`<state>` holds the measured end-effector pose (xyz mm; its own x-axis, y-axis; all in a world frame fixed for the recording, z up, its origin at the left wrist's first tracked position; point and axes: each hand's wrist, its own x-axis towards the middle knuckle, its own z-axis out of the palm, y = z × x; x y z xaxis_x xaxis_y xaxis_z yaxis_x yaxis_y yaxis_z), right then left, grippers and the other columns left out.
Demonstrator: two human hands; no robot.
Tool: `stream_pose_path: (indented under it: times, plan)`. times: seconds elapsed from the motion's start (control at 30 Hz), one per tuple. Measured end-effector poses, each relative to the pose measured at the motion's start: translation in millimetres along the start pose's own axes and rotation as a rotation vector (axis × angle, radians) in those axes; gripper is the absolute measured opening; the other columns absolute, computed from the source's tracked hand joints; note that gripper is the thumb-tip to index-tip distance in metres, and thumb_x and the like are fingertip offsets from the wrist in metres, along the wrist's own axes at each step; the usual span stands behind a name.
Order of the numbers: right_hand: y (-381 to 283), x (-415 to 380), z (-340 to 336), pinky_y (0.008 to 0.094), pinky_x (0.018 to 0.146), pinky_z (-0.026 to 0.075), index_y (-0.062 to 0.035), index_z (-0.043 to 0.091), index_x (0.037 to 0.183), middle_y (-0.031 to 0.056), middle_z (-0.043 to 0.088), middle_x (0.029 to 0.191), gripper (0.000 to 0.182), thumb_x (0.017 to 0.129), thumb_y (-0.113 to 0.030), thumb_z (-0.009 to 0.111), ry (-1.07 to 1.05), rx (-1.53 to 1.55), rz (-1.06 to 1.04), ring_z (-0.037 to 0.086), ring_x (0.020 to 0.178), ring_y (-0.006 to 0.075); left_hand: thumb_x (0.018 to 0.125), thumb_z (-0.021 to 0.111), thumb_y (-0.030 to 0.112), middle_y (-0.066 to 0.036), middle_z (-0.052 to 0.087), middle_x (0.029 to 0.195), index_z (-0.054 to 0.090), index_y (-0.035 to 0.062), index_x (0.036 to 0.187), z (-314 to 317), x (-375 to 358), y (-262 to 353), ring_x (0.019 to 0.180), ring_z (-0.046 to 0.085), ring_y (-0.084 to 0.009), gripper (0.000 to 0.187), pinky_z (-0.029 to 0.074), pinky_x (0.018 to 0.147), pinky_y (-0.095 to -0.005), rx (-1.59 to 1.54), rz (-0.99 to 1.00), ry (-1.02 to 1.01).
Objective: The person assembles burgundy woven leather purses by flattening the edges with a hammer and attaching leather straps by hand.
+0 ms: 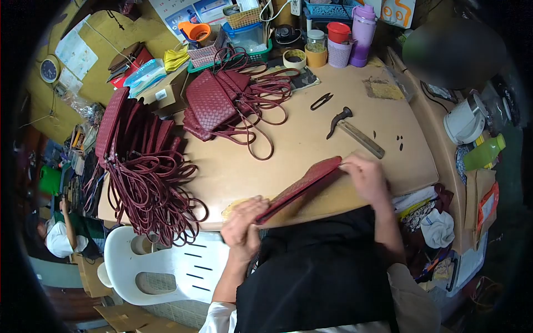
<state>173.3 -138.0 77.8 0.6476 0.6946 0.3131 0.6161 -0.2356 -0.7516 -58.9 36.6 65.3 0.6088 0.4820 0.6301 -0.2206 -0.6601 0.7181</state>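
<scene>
Both arms reached forward from the near edge. The left hand was near and low, with its fingers curled in tight and its back facing up. The left forearm was bare, with a white sleeve at the elbow. The right hand was farther away and to the right, fingers bent and pinched together. The right arm was bare too.

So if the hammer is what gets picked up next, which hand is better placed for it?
Probably the right hand. It pinches the far end of the red pouch, just below the hammer. The left hand grips the near end by the table edge, farther off, and would have to cross over the pouch.
</scene>
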Motion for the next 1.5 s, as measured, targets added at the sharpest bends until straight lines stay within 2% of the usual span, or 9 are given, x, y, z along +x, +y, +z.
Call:
stream_pose_path:
  times: [0.1, 0.2, 0.3, 0.47, 0.63, 0.77, 1.17, 1.27, 1.5]
  plan:
    - [-11, 2, -25, 0.0339, 0.067, 0.048, 0.0024, 0.063, 0.084, 0.0127, 0.06, 0.082, 0.01, 0.086, -0.007, 0.061, 0.071, -0.071, -0.085, 0.06, 0.072, 0.0295, 0.085, 0.055, 0.0, -0.01, 0.067, 0.079, 0.066, -0.0038, 0.089, -10, 20, 12, 0.076, 0.051, -0.0238, 0.013, 0.042, 0.075, -0.0309, 0.205, -0.045, 0.036]
    - [-9, -2, -26, 0.0326, 0.066, 0.048, 0.0044, 0.06, 0.082, 0.0117, 0.059, 0.078, 0.013, 0.087, -0.008, 0.06, 0.033, 0.007, -0.085, 0.061, 0.071, 0.0246, 0.091, 0.055, 0.005, -0.007, 0.05, 0.071, 0.064, -0.0045, 0.092, -4, 10, -36, 0.071, 0.048, -0.0202, 0.013, 0.039, 0.07, -0.0286, 0.112, -0.408, 0.045]
    - [14, -7, -15, 0.0304, 0.065, 0.048, 0.0056, 0.058, 0.082, 0.0103, 0.059, 0.075, 0.018, 0.092, -0.01, 0.057, -0.164, 0.185, 0.115, 0.061, 0.068, 0.018, 0.094, 0.056, 0.002, -0.005, 0.06, 0.091, 0.061, -0.0004, 0.119, 16, 16, -42, 0.085, 0.056, -0.0109, 0.026, 0.045, 0.075, -0.023, -0.047, -0.572, 0.063]
    - [20, -9, 1, 0.0269, 0.059, 0.047, 0.004, 0.055, 0.08, 0.0078, 0.056, 0.07, 0.025, 0.097, -0.015, 0.053, -0.064, 0.302, 0.243, 0.059, 0.059, 0.0129, 0.082, 0.065, -0.007, -0.01, 0.063, 0.099, 0.057, 0.0047, 0.13, 23, 7, -53, 0.081, 0.06, -0.0143, 0.05, 0.056, 0.068, -0.0262, 0.104, -0.301, 0.064]
    - [6, -6, 9, 0.0274, 0.056, 0.044, 0.0031, 0.052, 0.076, 0.0075, 0.051, 0.067, 0.026, 0.096, -0.014, 0.053, -0.071, 0.251, 0.193, 0.057, 0.056, 0.0135, 0.087, 0.061, -0.007, -0.021, 0.062, 0.121, 0.021, 0.0072, 0.152, 25, 2, -49, 0.102, 0.064, -0.0194, 0.078, 0.053, 0.086, -0.0307, -0.109, -0.409, -0.027]
    - [8, -9, 13, 0.0276, 0.055, 0.042, 0.0026, 0.052, 0.075, 0.0073, 0.05, 0.068, 0.026, 0.096, -0.012, 0.052, -0.072, 0.204, 0.105, 0.057, 0.056, 0.0143, 0.09, 0.057, -0.008, -0.022, 0.052, 0.134, 0.012, 0.0071, 0.153, 27, -3, -49, 0.114, 0.058, -0.0203, 0.079, 0.049, 0.095, -0.0318, -0.249, -0.45, -0.046]
    - [7, -16, 5, 0.0266, 0.057, 0.045, 0.0028, 0.052, 0.079, 0.0068, 0.049, 0.073, 0.028, 0.099, -0.017, 0.052, -0.088, 0.297, 0.175, 0.058, 0.059, 0.013, 0.092, 0.061, 0.003, -0.017, 0.06, 0.122, 0.037, -0.0038, 0.142, 16, -8, -53, 0.11, 0.059, -0.0178, 0.056, 0.05, 0.092, -0.0295, -0.342, -0.51, -0.04]
    - [4, -15, -3, 0.027, 0.058, 0.045, 0.0036, 0.053, 0.081, 0.0073, 0.05, 0.074, 0.026, 0.099, -0.016, 0.053, -0.138, 0.207, 0.179, 0.058, 0.059, 0.0135, 0.097, 0.057, 0.019, -0.008, 0.065, 0.099, 0.059, -0.0057, 0.116, 8, -3, -50, 0.089, 0.06, -0.0118, 0.032, 0.05, 0.078, -0.0259, -0.393, -0.636, -0.066]
    - [-5, -17, -7, 0.0258, 0.061, 0.047, 0.0025, 0.05, 0.08, 0.0052, 0.048, 0.074, 0.028, 0.1, -0.017, 0.048, -0.163, 0.16, 0.122, 0.056, 0.063, 0.0111, 0.099, 0.05, 0.017, 0.0, 0.059, 0.077, 0.063, -0.0026, 0.112, 7, 32, -41, 0.069, 0.057, -0.0069, 0.027, 0.047, 0.062, -0.0215, -0.332, -0.725, -0.098]
